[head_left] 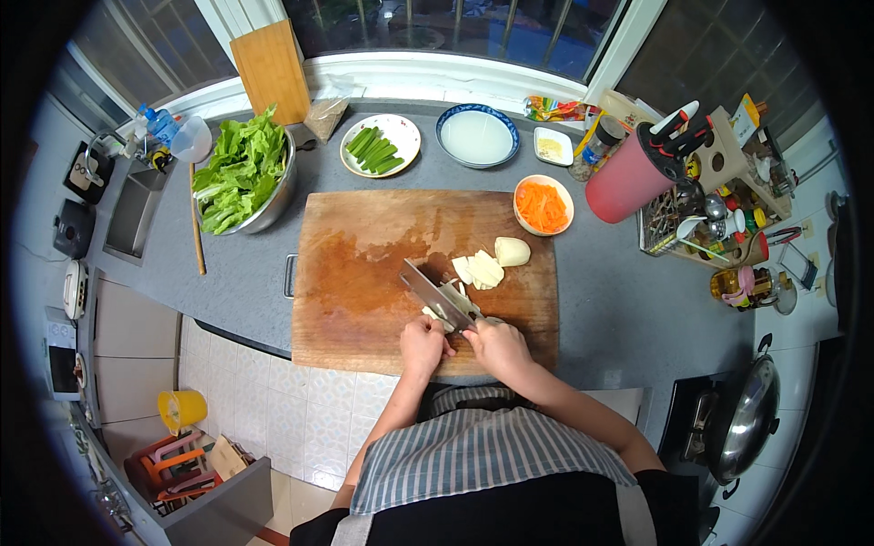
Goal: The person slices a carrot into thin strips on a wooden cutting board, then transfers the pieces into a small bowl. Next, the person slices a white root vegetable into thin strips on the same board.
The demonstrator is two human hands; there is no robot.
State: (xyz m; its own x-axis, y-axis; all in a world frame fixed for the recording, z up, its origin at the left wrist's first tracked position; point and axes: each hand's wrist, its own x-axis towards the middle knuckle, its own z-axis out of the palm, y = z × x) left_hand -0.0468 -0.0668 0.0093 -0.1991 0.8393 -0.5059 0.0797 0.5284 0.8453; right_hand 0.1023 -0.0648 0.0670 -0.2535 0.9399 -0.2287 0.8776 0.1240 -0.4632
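Observation:
A wide-bladed knife [435, 291] lies slantwise over the near middle of a wooden cutting board [355, 273]. My right hand [496, 346] grips its handle at the board's near edge. My left hand [423, 344] sits just left of it, fingers curled on a pale vegetable piece [434, 316] against the blade. Cut pale slices [482, 269] are piled right of the blade, with a larger uncut pale chunk [512, 251] beyond them.
Behind the board stand a metal bowl of lettuce [241, 173], a plate of green sticks [378, 146], a bowl of white liquid [477, 136] and a bowl of shredded carrot [543, 206]. A red knife holder [633, 177] and a spice rack [719, 200] stand right, a lidded wok [746, 419] near right, a sink [132, 214] left.

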